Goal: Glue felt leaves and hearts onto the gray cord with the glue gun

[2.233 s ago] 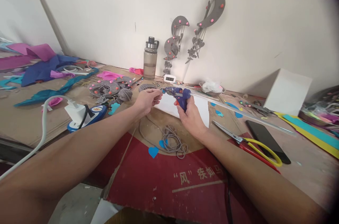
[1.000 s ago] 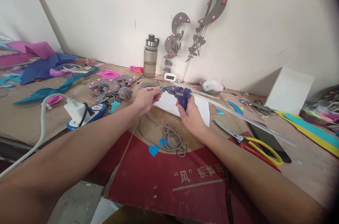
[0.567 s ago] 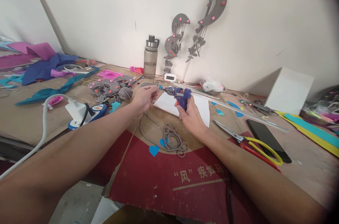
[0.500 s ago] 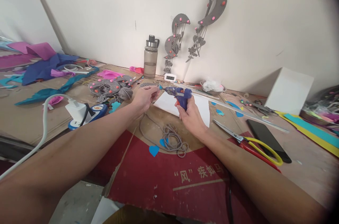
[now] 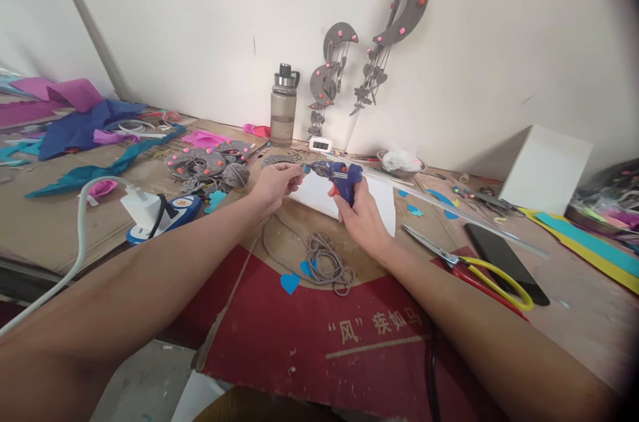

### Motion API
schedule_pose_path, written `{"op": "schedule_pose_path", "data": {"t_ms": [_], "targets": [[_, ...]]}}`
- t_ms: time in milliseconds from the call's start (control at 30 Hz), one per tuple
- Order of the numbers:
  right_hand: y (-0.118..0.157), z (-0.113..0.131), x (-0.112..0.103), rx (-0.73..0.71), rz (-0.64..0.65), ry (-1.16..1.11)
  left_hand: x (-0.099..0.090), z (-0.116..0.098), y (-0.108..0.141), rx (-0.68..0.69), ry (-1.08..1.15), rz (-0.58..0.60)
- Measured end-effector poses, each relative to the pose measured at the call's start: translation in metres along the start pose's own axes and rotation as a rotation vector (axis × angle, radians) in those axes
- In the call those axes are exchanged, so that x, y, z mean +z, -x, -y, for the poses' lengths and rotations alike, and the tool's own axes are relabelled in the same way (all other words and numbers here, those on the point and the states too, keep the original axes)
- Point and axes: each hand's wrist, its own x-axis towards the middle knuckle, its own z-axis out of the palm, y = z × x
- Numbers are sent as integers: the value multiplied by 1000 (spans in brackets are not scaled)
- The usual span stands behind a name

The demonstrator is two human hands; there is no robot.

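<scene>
A blue hot glue gun (image 5: 344,174) is gripped in my right hand (image 5: 365,219), its nozzle pointing left. My left hand (image 5: 277,186) pinches a small blue felt piece (image 5: 306,170) right at the nozzle; its shape is mostly hidden by the fingers. Beneath the glue gun lies a white sheet (image 5: 319,196). Nearer to me, a loose coil of grey cord (image 5: 327,259) rests on the cardboard, with a blue felt heart (image 5: 289,283) beside it and another blue piece (image 5: 308,267) partly under the cord.
Scissors (image 5: 464,265) and a black phone (image 5: 504,262) lie to the right. A water bottle (image 5: 283,106) and small clock (image 5: 320,144) stand at the back. Left are a power strip (image 5: 164,219), grey yarn ornaments (image 5: 204,166) and felt scraps (image 5: 80,122). Grey moon ornaments (image 5: 409,9) hang behind.
My left hand has shifted very slightly right, and the blue felt piece sits a little lower at the nozzle. The glue gun stays almost still.
</scene>
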Motion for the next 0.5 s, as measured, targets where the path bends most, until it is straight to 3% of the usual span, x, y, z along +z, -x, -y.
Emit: {"op": "schedule_pose_path", "data": {"t_ms": [200, 367, 500], "targets": [[-19, -21, -17, 184, -111, 231, 1, -6, 0, 81, -6, -68], [-29, -47, -30, 312, 17, 491, 6, -5, 2, 153, -76, -15], [-24, -44, -35, 331, -5, 677, 7, -7, 8, 285, -285, -48]]}}
